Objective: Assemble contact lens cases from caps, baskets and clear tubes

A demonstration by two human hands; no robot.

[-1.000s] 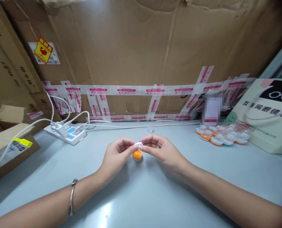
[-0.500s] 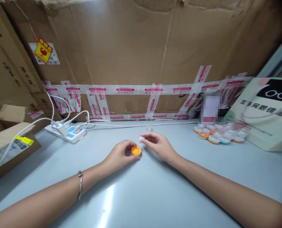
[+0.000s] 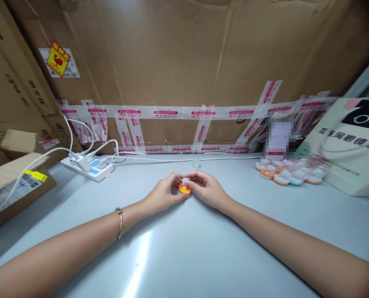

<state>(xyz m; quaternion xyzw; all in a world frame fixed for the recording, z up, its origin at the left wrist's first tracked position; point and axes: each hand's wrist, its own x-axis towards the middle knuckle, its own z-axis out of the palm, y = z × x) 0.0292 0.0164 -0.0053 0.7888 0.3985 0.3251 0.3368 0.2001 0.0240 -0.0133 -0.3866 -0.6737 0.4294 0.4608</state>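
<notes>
A small round orange cap (image 3: 184, 190) rests on the pale table (image 3: 184, 256) at its middle. My left hand (image 3: 164, 194) pinches the cap from the left, fingers curled. My right hand (image 3: 207, 189) pinches a tiny white piece (image 3: 185, 181) and holds it just above the cap. Both hands touch at the fingertips. A silver bangle (image 3: 119, 223) sits on my left wrist.
A cluster of small clear and orange-lidded cases (image 3: 291, 173) lies at the right, beside a white printed box (image 3: 348, 145). A white power strip (image 3: 89, 167) with cables lies at the back left. Cardboard boxes (image 3: 13, 186) stand left; a taped cardboard wall (image 3: 184, 62) closes the back. A tiny clear piece (image 3: 196, 165) lies behind the hands.
The hands moved farther out on the table. They parted, the left with the orange cap and the right with the white piece, then came together again with the white piece over the cap.
</notes>
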